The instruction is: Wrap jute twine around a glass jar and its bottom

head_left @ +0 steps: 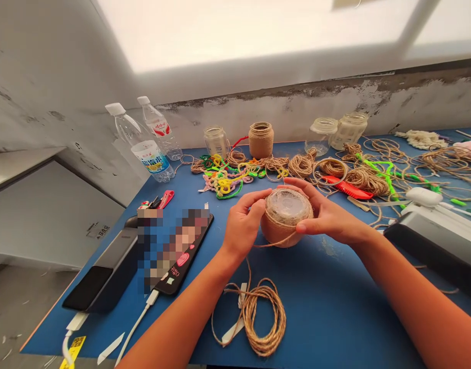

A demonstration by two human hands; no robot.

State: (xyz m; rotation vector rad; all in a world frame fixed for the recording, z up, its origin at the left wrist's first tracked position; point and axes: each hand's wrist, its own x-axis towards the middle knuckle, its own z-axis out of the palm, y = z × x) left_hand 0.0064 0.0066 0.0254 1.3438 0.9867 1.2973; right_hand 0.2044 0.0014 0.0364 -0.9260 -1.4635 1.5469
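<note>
Above the blue table point(335, 307) I hold a glass jar point(284, 218) tipped on its side, its body wrapped in jute twine and its clear base facing me. My right hand point(323, 215) is wrapped round the jar's right side. My left hand point(243, 221) pinches the twine at the jar's left edge. A strand runs from the jar down to a loose coil of jute twine point(263, 318) lying near the table's front edge.
At the back stand a twine-covered jar point(261, 139), bare glass jars point(216, 141), two water bottles point(150, 154), coloured cords point(227, 177) and several twine coils point(368, 177). A phone point(177, 256) and a dark device lie left; a white-and-black device point(431, 225) sits right.
</note>
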